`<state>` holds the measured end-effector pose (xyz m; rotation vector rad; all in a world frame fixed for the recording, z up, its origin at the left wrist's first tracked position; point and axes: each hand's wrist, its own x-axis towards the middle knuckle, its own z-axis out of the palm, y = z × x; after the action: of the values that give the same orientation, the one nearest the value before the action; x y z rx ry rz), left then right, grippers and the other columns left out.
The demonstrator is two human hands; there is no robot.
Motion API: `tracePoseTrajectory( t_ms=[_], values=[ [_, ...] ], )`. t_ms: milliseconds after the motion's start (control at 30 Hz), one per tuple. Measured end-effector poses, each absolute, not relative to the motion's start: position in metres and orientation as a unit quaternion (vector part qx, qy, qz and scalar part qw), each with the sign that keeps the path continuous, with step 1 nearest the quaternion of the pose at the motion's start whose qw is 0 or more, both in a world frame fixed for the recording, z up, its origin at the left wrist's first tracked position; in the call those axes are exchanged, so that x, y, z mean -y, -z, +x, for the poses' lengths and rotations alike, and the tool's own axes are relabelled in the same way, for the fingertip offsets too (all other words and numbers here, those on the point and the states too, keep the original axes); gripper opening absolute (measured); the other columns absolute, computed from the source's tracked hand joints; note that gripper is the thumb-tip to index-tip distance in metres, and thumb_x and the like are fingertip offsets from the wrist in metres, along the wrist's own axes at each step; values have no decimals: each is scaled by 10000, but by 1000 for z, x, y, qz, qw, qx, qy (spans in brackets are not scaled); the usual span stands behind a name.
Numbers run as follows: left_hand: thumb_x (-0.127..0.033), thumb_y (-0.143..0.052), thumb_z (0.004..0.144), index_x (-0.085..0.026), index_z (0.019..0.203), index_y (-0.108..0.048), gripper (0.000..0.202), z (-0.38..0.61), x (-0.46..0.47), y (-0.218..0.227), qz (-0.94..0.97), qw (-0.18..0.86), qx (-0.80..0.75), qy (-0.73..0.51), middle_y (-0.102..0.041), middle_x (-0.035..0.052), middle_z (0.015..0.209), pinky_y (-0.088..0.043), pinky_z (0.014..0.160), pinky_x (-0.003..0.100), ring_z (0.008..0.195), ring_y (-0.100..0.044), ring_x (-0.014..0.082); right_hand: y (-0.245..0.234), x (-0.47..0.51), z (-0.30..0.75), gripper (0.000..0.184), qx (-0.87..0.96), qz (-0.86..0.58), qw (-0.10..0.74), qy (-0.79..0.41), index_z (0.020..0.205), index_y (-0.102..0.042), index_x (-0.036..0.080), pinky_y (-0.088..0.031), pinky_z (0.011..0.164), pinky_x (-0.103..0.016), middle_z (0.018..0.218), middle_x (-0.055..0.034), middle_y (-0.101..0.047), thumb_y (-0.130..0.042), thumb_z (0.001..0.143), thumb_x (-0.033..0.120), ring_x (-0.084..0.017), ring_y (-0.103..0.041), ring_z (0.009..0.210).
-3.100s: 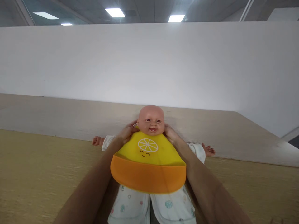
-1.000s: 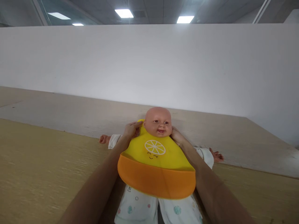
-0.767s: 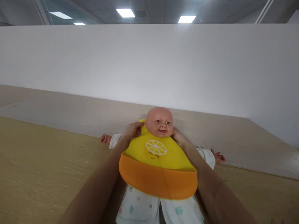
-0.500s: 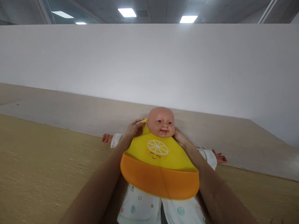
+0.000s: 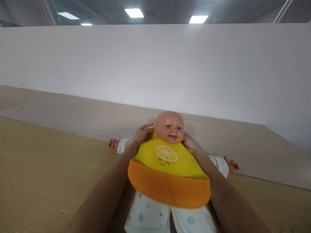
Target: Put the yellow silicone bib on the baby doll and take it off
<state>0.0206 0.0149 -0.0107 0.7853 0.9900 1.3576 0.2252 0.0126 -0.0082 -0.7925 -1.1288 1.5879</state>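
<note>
Two bare hands work at the neck of a doll [image 5: 169,124], a yellow-and-orange bib [image 5: 167,171] across its chest, as I follow remotely through the head camera. The left hand [image 5: 143,133] sits beside the doll's ear, its fingers bent and, by the look of them, pinching the bib's neck strap [image 5: 153,136]; the right hand [image 5: 190,144] reaches in at the other side, its fingertips hidden behind the neck, so I cannot tell whether they grip anything. A second ago more of that strap stands clear of the left fingers; now only a sliver shows beyond them, close to the back of the head (the whole view drifts a little, too). I take that to mean the handling centres on the strap, while the bib's lower edge lies over white patterned clothes [image 5: 150,213]. Around the doll spreads a tan surface [image 5: 48,165], meeting a pale strip [image 5: 97,113] behind. A white wall [image 5: 155,64] closes the background, lit ceiling panels [image 5: 134,13] above its top edge.
</note>
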Motion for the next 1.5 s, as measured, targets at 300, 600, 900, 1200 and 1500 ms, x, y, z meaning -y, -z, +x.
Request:
tracePoseTrajectory(
  t_ms=[300,600,900,1200,1500],
  values=[
    [-300,-722,547,-164,579,-585,196,20,-16,9,392,604,-434,-541,-421,-66,413,-170,407,221,375,-322,47,5,-11,226,184,466,-324,481,-668,821,-694,208,-502,875,-426,800,-55,-729,-686,639,230,-265,-667,899],
    [-316,-697,561,-178,623,-585,188,23,-15,7,397,619,-417,-534,-494,-49,500,-250,421,212,430,-388,68,5,-10,225,193,469,-333,493,-653,834,-691,224,-502,875,-436,781,-45,-729,-684,641,233,-264,-665,903],
    [-343,-741,530,-168,639,-598,251,22,-14,9,393,624,-411,-536,-500,-39,519,-344,452,205,465,-439,75,8,-15,225,267,453,-341,492,-661,848,-693,225,-514,844,-430,856,-41,-731,-717,583,211,-267,-663,896],
    [-239,-747,500,-147,712,-644,253,20,-13,2,331,670,-397,-532,-609,0,607,-391,492,218,525,-521,103,12,-18,223,204,426,-342,520,-656,796,-698,229,-517,843,-405,847,-26,-731,-690,592,215,-262,-653,919],
    [-234,-658,602,-137,824,-674,242,16,-12,2,332,705,-379,-498,-660,45,647,-449,530,265,558,-593,163,14,-20,224,137,423,-351,538,-639,796,-685,220,-514,863,-404,850,-44,-726,-634,671,240,-268,-642,960]
  ],
)
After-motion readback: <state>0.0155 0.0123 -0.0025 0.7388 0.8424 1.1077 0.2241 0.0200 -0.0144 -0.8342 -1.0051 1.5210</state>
